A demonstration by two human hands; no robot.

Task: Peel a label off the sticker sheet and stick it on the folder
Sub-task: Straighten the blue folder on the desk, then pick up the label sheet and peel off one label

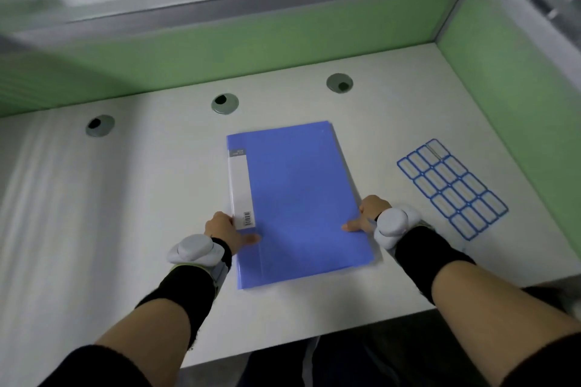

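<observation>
A blue folder [298, 198] lies flat in the middle of the white desk, with a white spine label strip along its left edge. My left hand [224, 228] grips the folder's left edge near the barcode, thumb on top. My right hand [366, 214] holds the folder's right edge, thumb resting on the cover. The sticker sheet [451, 187], a grid of white labels with blue borders, lies flat to the right of the folder, apart from both hands. Both wrists carry grey devices on black bands.
Three round cable grommets [224, 103] sit in a row along the back of the desk [125, 198]. Green partition walls [503, 88] close the desk at the back and right. The desk's front edge runs just below my forearms.
</observation>
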